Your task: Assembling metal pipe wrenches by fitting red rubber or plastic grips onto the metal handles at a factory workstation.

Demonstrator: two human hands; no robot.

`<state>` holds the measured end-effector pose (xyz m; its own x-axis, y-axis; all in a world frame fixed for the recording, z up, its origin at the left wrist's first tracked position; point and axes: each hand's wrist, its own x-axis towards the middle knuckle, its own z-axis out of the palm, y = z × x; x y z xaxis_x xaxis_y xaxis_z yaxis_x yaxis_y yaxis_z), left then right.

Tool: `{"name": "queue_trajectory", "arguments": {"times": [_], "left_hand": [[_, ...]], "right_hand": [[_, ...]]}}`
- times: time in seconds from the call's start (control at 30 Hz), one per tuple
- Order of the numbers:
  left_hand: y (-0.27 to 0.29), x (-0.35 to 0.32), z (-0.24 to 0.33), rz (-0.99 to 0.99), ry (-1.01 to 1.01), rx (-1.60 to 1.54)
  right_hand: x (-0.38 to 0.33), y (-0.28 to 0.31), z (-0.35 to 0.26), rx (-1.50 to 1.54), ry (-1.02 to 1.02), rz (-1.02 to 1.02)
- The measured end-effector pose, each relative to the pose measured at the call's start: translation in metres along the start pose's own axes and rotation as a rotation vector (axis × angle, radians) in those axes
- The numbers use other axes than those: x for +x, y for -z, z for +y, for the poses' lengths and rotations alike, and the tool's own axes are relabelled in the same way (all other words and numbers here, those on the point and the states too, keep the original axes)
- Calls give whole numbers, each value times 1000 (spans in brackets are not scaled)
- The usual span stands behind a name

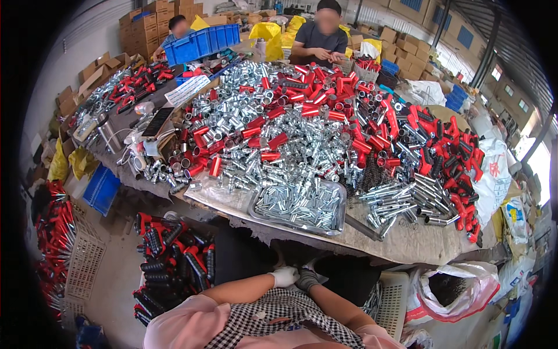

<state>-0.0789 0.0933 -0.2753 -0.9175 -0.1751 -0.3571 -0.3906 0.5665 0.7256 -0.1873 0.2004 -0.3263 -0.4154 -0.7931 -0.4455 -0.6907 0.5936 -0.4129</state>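
My left hand point(285, 277), in a white glove, rests low in front of me over the checked apron. My right hand point(307, 280), in a grey glove, lies against it, so the two meet at the fingers. Both look closed, and whatever they may hold is hidden. Beyond them, on the table's near edge, stands a metal tray point(342, 224) of small silver pins point(296, 203). Behind the tray rises a big heap of silver metal fittings point(290, 136) mixed with red sleeves point(278, 141).
Silver rods point(392, 200) and red-and-black handles point(459, 151) lie on the right of the table point(407, 247). More black-and-red handles point(174, 256) are piled at my left. A white sack point(482, 279) and a crate point(395, 296) stand at my right. A person point(322, 35) works across the table.
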Motion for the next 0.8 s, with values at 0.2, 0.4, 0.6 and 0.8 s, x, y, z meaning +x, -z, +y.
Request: {"name": "queue_trajectory", "arguments": {"times": [0.2, 0.4, 0.6, 0.8], "left_hand": [[8, -1, 10, -46, 37, 29], [12, -3, 14, -117, 63, 76], [12, -6, 17, -73, 56, 105], [13, -6, 19, -57, 43, 102]], "right_hand": [[3, -4, 8, 23, 6, 9], [9, -10, 7, 43, 19, 21], [12, -17, 14, 63, 32, 32], [16, -24, 15, 87, 43, 42]]}}
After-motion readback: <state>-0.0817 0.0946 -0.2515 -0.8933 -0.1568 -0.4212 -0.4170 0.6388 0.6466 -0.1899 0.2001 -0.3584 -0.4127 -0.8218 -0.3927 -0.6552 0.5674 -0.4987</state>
